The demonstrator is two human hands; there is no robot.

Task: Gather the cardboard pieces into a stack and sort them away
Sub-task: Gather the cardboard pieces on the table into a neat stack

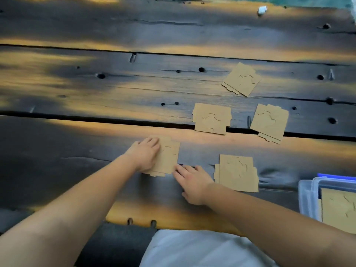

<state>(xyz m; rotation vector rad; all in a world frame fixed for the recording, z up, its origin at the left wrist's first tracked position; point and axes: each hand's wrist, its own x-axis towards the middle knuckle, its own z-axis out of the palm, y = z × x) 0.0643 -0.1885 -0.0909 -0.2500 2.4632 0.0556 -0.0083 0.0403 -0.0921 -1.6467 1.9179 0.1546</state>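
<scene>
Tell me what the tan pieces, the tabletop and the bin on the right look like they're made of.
The tan pieces look like thin die-cut cardboard: matte brown, flat, with cut slits and notched edges. The tabletop looks like dark stained wood planks: grain, knots, holes and gaps between boards, with a slight sheen. The bin seems to be translucent plastic with a blue rim; more cardboard shows inside it.

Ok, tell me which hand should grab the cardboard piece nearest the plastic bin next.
Right. The right hand lies open on the table beside that piece, between it and the stack. The left hand is farther off, pressed flat on the stack, and would have to cross over the right arm.
</scene>
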